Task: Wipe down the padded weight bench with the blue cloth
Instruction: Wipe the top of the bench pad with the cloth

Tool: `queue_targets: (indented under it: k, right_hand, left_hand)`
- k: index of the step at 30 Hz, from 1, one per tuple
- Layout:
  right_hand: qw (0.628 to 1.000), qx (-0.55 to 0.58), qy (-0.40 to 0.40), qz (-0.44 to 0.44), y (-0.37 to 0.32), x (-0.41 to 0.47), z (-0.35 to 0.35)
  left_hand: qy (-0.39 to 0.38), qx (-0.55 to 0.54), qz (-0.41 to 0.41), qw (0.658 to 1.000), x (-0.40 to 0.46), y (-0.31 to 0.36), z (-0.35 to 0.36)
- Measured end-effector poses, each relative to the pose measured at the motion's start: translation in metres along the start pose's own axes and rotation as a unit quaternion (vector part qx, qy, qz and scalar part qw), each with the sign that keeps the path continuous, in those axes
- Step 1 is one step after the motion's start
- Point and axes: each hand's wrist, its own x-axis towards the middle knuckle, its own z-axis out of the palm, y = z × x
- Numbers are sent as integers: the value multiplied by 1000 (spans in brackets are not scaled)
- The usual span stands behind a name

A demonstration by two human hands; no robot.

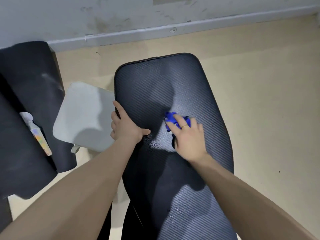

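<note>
A padded weight bench [173,87], black with a ribbed diagonal texture, is seen from above, running from the bottom of the view toward a scuffed grey wall [86,14]. The blue cloth [170,116] is bunched up near the middle of the pad and is pressed flat against it by the right hand [188,137], whose fingers [173,126] are spread and laid over the fabric rather than curled tightly around it (a thin ring is visible on one finger). Folds of cloth are seen past the fingertips and beside the thumb. A pale sheen with small droplets is visible on the pad just left of and below that hand. The bench's left edge is gripped by the left hand [126,125]: its fingers are wrapped over the side of the pad and the thumb is laid across the top surface. To the left of the bench, a light grey cushion [81,116] is seen on the beige floor [259,84], partly hidden behind the pad. Further left, a dark mat [26,84] is laid out, and a small bottle with a colourful label [37,134] is lying on it.
</note>
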Motion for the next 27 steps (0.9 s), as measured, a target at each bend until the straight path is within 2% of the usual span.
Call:
queue_targets:
  k: [2,3,4,6,7,9,11,12,16,18,21,22,24,27]
  right_hand:
    - [999,-12,0,-45,1,6,1]
    - [1000,-2,2,-3,4,15,-1]
    - [997,21,4,74,6,25,-4]
    - [973,66,2,220,-3,40,-3]
    - [972,65,10,227,-14,40,-4]
    - [991,27,27,130,-43,30,-2]
    - [1000,8,15,-2,-76,9,6]
    - [999,12,0,-43,-92,-1,9]
    - [993,8,-8,-115,-116,-2,12]
    - [997,-17,12,-79,-106,17,10]
    - [991,24,49,119,-112,37,9]
    - [985,39,67,156,-122,37,11]
    - [987,28,77,139,-142,24,16]
    - [999,0,27,-21,-155,-8,20]
  left_hand:
    - [5,-2,7,1000,-2,0,1]
    - [4,-4,12,1000,-1,0,1]
    - [-1,-4,10,1000,-2,1,0]
    - [-3,-7,19,1000,2,-5,-1]
    - [-2,-35,38,999,2,-10,-4]
    - [-20,-164,96,982,7,-25,-13]
    - [-67,-303,103,945,3,-37,-30]
    - [-76,-327,94,937,2,-44,-37]
    - [-21,-229,145,962,-5,-56,-37]
    - [-20,-236,157,959,-5,-63,-32]
    - [-46,-326,125,936,3,-72,-37]
    - [-65,-344,114,930,6,-75,-40]
    - [-108,-332,100,932,7,-84,-42]
    - [-169,-301,96,933,0,-100,-39]
